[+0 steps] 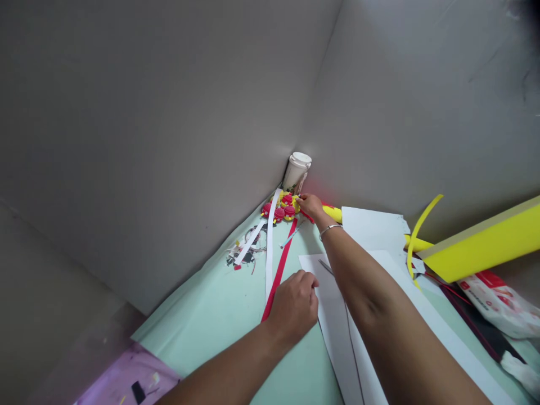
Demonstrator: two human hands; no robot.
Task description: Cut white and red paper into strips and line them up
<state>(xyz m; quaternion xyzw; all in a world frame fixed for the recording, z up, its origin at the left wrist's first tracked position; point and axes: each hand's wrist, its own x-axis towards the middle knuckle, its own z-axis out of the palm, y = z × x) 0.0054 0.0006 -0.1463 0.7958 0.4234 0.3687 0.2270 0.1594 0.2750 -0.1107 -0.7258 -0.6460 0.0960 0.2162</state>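
Note:
My right hand (pixel 311 206) reaches to the far corner of the table. Its fingers are pinched together at the edge of a pile of small round red-and-yellow pieces (pixel 278 213); what lies between the fingertips is too small to make out. Nearer to me, my left hand (pixel 295 304) is curled closed above the table, and its palm side is hidden. A long red strip (pixel 283 259) runs up to it from the pile, with a white strip (pixel 270 253) alongside. A thin light-blue tool or stick (pixel 291 238) lies beside the red strip.
A white lidded cup (pixel 296 169) stands in the corner against grey walls. Scraps and thin wires (pixel 247 250) lie left of the strips. White sheets (pixel 333 315), partly under my right arm, carry a dark pointed metal tool (pixel 325 266). Yellow board (pixel 489 239) and a tissue pack (pixel 498 298) sit right.

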